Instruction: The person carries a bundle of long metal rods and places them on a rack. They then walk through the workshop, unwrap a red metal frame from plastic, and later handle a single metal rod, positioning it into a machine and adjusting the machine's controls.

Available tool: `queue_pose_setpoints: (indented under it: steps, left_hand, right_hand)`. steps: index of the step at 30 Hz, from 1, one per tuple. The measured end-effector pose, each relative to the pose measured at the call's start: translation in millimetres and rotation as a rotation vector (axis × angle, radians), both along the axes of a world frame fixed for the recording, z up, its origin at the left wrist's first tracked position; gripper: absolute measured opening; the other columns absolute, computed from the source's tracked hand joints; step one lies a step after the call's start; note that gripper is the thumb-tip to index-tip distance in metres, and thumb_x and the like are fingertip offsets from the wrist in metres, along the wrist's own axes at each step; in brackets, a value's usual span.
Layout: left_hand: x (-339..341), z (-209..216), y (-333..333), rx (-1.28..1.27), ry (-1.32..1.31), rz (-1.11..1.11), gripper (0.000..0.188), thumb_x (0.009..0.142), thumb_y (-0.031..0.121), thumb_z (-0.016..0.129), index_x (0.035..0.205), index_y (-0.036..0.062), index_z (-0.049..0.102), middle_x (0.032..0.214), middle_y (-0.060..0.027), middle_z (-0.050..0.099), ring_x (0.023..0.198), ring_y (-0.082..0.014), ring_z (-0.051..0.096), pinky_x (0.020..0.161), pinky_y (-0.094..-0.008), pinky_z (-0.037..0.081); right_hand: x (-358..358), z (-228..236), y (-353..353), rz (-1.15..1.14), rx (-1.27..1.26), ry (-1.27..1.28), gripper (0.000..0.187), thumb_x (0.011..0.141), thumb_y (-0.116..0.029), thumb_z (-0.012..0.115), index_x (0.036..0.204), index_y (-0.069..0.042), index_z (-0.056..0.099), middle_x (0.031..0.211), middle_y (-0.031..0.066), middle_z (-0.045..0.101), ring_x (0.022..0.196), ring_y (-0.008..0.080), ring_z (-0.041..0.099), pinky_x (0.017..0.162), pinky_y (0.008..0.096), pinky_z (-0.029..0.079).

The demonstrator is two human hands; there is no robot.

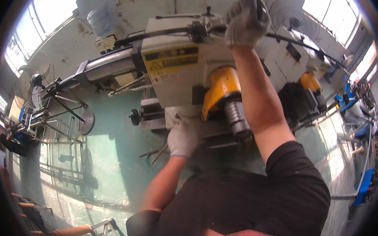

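Both of my hands wear whitish knit gloves. My right hand point(247, 22) is raised over the top of a grey-white machine point(177, 87). Its fingers are closed around a dark handle point(260, 10), only part of which shows. Lower down, my left hand point(182, 139) is at the machine's lower front, beside a pale metal block point(184, 114). Motion smears its fingers, and whatever they may hold cannot be made out. Between my arms, an orange housing point(224, 85) carries a ribbed metal spindle point(236, 116) that points toward me.
A long cylinder point(110, 62) extends left from the machine, and a black handwheel point(135, 117) juts out below it. A standing fan point(36, 80) and metal frames stand at left. A second orange unit point(309, 82) is at right. Racks with rollers point(73, 232) occupy the lower left.
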State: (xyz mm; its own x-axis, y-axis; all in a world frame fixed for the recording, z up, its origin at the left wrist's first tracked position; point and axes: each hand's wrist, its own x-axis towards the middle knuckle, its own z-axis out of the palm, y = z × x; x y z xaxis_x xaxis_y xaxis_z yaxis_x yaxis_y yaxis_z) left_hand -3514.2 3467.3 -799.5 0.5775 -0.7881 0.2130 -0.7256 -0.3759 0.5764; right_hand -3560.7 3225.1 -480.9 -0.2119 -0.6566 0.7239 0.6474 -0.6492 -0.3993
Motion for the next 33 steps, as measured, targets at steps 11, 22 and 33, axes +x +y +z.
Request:
queue_pose_setpoints:
  steps: [11, 22, 33]
  left_hand:
    - [-12.1, 17.0, 28.8, 0.097, -0.023, -0.063, 0.039, 0.114, 0.044, 0.054, 0.129, 0.0107, 0.069, 0.122, -0.029, 0.077, 0.105, -0.0506, 0.077, 0.091, -0.062, 0.06]
    - [-6.4, -9.0, 14.8, -0.129, -0.11, 0.005, 0.034, 0.112, 0.033, 0.051, 0.116, 0.0028, 0.068, 0.101, -0.0294, 0.079, 0.092, -0.0494, 0.08, 0.082, -0.0609, 0.064]
    - [-4.0, -5.9, 10.9, -0.009, 0.054, 0.028, 0.03, 0.107, 0.033, 0.064, 0.117, 0.0054, 0.067, 0.086, -0.0267, 0.076, 0.082, -0.0497, 0.076, 0.075, -0.0619, 0.061]
  right_hand:
    - [-81.8, 86.2, 90.1, 0.024, -0.203, 0.068, 0.043, 0.119, -0.039, 0.063, 0.083, -0.017, 0.057, 0.063, -0.007, 0.041, 0.051, 0.0064, 0.037, 0.046, 0.0291, 0.028]
    - [6.8, 51.2, 44.6, -0.36, -0.266, 0.293, 0.051, 0.118, -0.045, 0.062, 0.08, -0.012, 0.055, 0.063, -0.004, 0.045, 0.053, 0.0108, 0.042, 0.05, 0.0342, 0.032]
    - [38.6, -38.7, 28.9, 0.068, -0.389, 0.266, 0.021, 0.11, -0.011, 0.066, 0.09, -0.001, 0.066, 0.073, -0.0002, 0.063, 0.069, 0.0074, 0.059, 0.062, 0.0266, 0.047]
